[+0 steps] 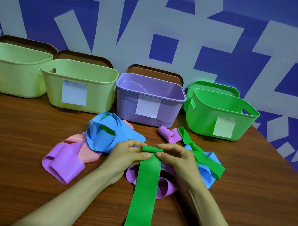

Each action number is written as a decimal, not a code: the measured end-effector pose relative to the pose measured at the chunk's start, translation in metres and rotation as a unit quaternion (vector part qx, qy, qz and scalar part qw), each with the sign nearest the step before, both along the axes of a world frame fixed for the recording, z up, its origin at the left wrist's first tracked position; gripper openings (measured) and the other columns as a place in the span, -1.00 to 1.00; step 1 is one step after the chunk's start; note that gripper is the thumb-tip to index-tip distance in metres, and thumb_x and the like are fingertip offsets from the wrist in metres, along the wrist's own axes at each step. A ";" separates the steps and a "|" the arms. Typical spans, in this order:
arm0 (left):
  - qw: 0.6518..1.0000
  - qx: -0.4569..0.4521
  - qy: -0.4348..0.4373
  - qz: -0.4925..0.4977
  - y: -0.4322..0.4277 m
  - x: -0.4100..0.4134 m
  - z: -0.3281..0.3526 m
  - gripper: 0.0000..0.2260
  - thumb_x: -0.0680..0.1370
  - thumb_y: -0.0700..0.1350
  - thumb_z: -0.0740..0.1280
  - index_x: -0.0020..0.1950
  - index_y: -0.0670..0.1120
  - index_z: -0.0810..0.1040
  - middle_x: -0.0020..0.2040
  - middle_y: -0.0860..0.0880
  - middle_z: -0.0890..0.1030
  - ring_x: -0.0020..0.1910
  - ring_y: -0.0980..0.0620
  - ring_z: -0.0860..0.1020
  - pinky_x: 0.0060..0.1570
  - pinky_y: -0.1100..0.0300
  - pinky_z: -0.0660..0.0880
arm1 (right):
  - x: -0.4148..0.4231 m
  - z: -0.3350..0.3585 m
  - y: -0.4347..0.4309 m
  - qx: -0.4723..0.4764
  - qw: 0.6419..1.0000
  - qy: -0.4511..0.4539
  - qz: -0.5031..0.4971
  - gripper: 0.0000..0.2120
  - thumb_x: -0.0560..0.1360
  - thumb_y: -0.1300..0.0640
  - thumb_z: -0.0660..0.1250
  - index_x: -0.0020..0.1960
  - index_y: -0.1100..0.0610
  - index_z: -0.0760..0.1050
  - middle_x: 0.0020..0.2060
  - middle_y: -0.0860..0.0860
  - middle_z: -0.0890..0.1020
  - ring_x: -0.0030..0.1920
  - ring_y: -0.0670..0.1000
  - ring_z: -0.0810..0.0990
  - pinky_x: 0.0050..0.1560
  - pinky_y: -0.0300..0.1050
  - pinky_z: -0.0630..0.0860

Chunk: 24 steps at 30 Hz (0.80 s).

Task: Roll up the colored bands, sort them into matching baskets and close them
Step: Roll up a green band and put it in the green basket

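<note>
Hands work mid-table: the left hand [128,154] and right hand [178,159] each pinch the rolled far end of a green band [144,199]. Its flat remainder stretches back toward the person across the wooden table [15,131]. Loose bands [102,136] in blue, pink and purple lie heaped beside and under it. One rolled purple band [168,134] sits just in front of the purple basket [151,93]. The green basket [221,114] stands open to its right, its green lid [213,87] propped behind.
</note>
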<state>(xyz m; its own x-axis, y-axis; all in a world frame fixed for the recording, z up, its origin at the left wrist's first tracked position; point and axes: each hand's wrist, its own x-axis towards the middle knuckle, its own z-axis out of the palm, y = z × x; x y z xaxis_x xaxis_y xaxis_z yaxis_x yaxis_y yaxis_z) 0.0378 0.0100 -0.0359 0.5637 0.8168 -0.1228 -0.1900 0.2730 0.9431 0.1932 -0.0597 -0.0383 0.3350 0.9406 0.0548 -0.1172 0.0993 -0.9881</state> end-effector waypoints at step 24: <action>1.000 -0.009 -0.001 0.009 0.000 0.001 -0.004 -0.69 0.41 -0.39 0.42 0.12 -0.27 0.47 -0.06 -0.20 0.67 -0.16 -0.06 0.67 -0.14 0.19 0.62 | -0.001 -0.003 0.000 0.010 0.999 -0.029 -0.010 -0.88 0.41 0.32 0.44 -0.05 0.23 0.62 -0.20 0.04 0.69 -0.20 -0.08 0.63 -0.16 -0.26 0.54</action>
<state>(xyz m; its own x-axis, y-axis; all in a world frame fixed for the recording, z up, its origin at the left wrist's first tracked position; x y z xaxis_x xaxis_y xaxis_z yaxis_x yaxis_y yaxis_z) 0.0385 0.0105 -0.0403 0.5490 0.8246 -0.1365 -0.1966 0.2861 0.9378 0.1927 -0.0601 -0.0409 0.3496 0.9322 0.0938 -0.0584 0.1216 -0.9909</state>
